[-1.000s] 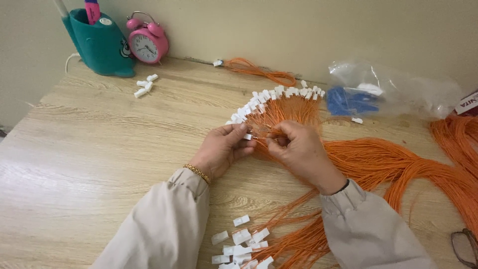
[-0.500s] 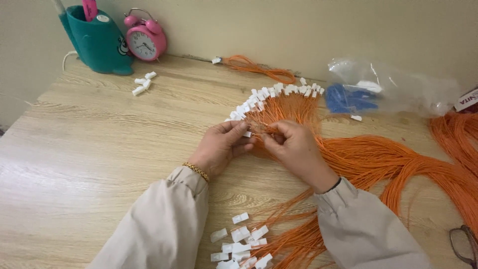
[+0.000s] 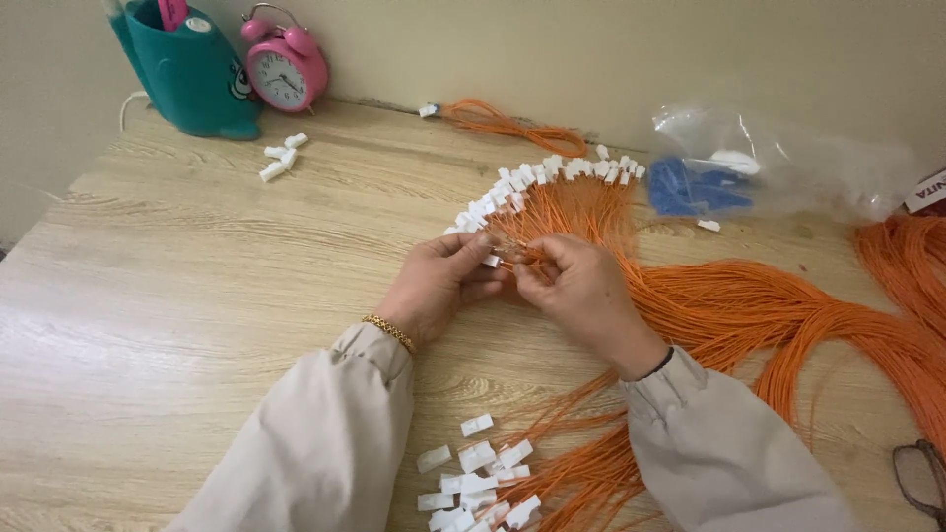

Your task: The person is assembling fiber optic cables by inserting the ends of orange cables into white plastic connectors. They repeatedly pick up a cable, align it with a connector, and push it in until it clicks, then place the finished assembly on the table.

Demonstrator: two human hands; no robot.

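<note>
Almost nothing has changed since half a second ago: your left hand (image 3: pixel 434 286) and right hand (image 3: pixel 576 291) stay at frame centre, fingertips meeting; only the view has drifted slightly. Your left hand pinches a small white connector (image 3: pixel 491 261) between thumb and fingers, and your right hand is closed narrow on thin orange wires (image 3: pixel 749 305) right beside it; whether wire and connector are actually mated, you can't tell from here. The wires fan from your hands to the right of the frame, and a curved row of already fitted white connectors (image 3: pixel 532 182) sits just above your hands. Loose white connectors (image 3: pixel 478 483) lie in a pile at bottom centre, between your sleeves. Containers: a clear plastic bag (image 3: pixel 778 167) at upper right holds blue parts (image 3: pixel 695 189); a teal holder (image 3: pixel 187 74) at upper left has a pink item standing in it. A pink alarm clock (image 3: pixel 286 69) stands just beside the holder. Surface is a light wood-grain table (image 3: pixel 177 296) against a plain beige wall (image 3: pixel 591 49). Glasses (image 3: pixel 924 478) at the lower right edge.
</note>
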